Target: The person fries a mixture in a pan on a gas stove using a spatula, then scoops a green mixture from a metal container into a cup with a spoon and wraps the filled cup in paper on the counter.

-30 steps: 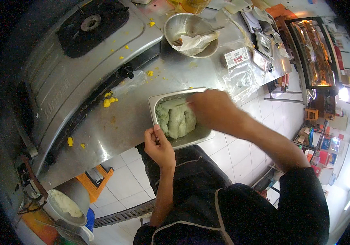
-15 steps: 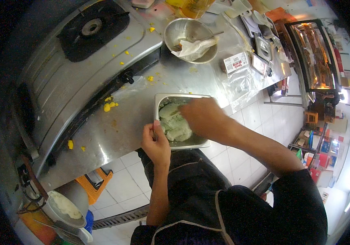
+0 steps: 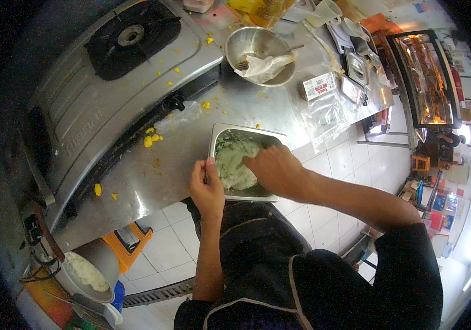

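A rectangular steel food pan (image 3: 251, 128) stands at the front edge of the steel counter, close to my body. Inside it lies a thick, lumpy, pale green mixture (image 3: 232, 162), smeared up part of the walls. My left hand (image 3: 208, 184) grips the pan's left rim, thumb over the edge and fingers outside. Reaching in over the right wall, my right hand (image 3: 279, 171) is closed in a fist above the mixture. Whatever it holds is hidden by the fingers.
A gas stove (image 3: 136, 71) fills the left, with yellow crumbs (image 3: 150, 138) scattered in front. Beyond the pan are a steel bowl (image 3: 230, 52) holding a fork and crumpled paper, a labelled plastic bag (image 3: 323, 113), and a scale (image 3: 339, 36). A pan with pale food (image 3: 87, 275) sits lower left.
My right hand has shifted down and slightly right within the pan, uncovering more of the mixture. My left hand keeps its grip on the rim. The pan is tilted slightly differently.
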`<state>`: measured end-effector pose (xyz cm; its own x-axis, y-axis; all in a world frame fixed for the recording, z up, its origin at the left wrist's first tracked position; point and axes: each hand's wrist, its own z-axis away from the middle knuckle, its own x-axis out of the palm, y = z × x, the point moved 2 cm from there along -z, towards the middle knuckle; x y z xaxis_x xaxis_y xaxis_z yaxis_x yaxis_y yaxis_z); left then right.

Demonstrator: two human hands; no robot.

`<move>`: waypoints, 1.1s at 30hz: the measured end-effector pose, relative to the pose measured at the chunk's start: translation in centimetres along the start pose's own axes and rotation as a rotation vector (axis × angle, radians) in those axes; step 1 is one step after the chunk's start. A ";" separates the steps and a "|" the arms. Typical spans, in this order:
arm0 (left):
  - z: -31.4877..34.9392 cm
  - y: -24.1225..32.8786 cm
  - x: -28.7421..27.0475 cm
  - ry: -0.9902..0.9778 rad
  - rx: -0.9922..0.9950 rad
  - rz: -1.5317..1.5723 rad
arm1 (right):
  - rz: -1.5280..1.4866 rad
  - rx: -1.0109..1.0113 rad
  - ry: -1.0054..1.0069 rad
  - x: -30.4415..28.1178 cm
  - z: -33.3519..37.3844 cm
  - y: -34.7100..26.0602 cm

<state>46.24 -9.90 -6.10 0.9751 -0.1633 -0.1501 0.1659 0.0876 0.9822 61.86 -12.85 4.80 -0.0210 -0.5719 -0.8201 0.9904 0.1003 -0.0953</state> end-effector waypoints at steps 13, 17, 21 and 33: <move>-4.8 -0.1 -0.5 -0.267 -0.054 -0.029 | -0.046 -0.099 0.046 -0.1 -3.4 0.7; -4.9 0.2 -0.6 -0.236 0.042 -0.100 | -0.092 -0.192 -0.028 0.7 -0.1 2.1; -5.0 0.7 -0.3 -0.280 0.085 -0.159 | -0.017 -0.131 -0.081 -2.9 0.6 3.1; -5.5 1.3 0.7 -0.324 0.041 -0.132 | 0.055 -0.227 -0.037 -0.4 4.7 1.3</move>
<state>47.96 -4.52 -5.57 0.8472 -0.4744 -0.2394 0.2753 0.0065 0.9613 63.78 -16.27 7.67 0.0411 -0.5897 -0.8066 0.9336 0.3102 -0.1793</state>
